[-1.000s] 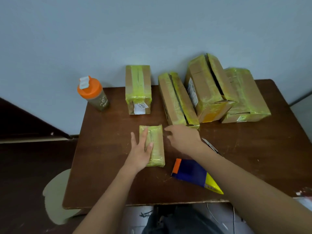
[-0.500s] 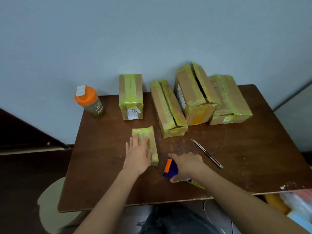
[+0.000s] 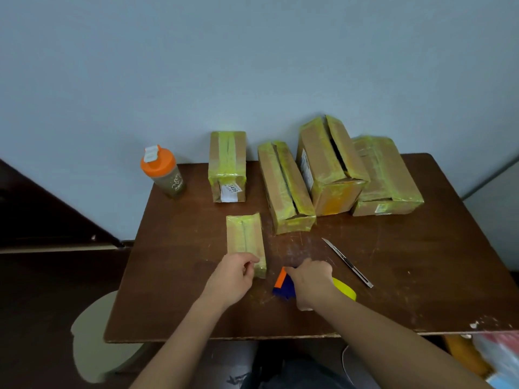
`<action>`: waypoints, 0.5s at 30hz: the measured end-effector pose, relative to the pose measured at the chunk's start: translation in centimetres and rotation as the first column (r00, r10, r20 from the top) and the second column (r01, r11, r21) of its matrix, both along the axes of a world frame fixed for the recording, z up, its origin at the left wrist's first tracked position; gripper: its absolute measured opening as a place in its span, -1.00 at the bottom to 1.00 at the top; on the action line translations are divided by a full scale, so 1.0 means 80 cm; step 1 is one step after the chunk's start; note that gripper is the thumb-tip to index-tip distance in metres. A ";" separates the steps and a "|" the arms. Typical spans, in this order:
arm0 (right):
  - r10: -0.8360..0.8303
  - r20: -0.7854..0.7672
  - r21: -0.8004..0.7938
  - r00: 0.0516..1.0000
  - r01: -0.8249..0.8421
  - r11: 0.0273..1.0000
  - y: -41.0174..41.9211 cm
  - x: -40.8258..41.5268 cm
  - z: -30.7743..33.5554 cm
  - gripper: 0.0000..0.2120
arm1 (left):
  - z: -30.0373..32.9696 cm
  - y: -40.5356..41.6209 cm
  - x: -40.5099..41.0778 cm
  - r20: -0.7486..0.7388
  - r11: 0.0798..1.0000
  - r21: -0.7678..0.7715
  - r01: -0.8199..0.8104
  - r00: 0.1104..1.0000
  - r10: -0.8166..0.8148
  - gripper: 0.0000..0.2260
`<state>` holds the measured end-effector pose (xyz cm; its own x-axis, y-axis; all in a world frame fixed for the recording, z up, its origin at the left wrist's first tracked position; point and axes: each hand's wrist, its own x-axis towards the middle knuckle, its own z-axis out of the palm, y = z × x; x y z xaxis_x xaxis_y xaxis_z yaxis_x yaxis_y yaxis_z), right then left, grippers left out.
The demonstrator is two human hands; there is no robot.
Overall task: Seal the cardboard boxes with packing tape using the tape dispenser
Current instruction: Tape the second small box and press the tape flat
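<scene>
A small cardboard box [image 3: 245, 239] wrapped in yellow-green tape lies at the middle of the brown table [image 3: 421, 276]. My left hand [image 3: 234, 277] grips its near end with curled fingers. My right hand [image 3: 310, 282] grips the blue and orange tape dispenser [image 3: 282, 284] just right of the box; its yellow tape roll [image 3: 346, 289] shows behind my wrist. Several larger taped boxes stand along the wall: one [image 3: 227, 165] at the left, one [image 3: 285, 188] in the middle, a tall one [image 3: 330, 164] and one [image 3: 386, 175] at the far right.
An orange-lidded shaker bottle [image 3: 163, 171] stands at the table's back left corner. A utility knife [image 3: 346, 262] lies right of my right hand. A pale stool [image 3: 92, 335] sits below the table's left edge. Bags lie on the floor at lower right.
My right hand drew back from the boxes and took hold of the tape dispenser. My left hand slid from flat on top of the small box down to its near end.
</scene>
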<state>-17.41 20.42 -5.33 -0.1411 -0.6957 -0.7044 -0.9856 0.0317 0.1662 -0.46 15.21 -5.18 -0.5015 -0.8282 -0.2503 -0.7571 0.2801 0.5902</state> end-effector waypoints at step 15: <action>0.158 0.193 -0.165 0.968 -0.127 0.978 0.003 -0.053 0.051 -0.24 | -0.022 0.026 -0.022 0.094 0.387 0.842 -0.376 0.808 0.581 -0.68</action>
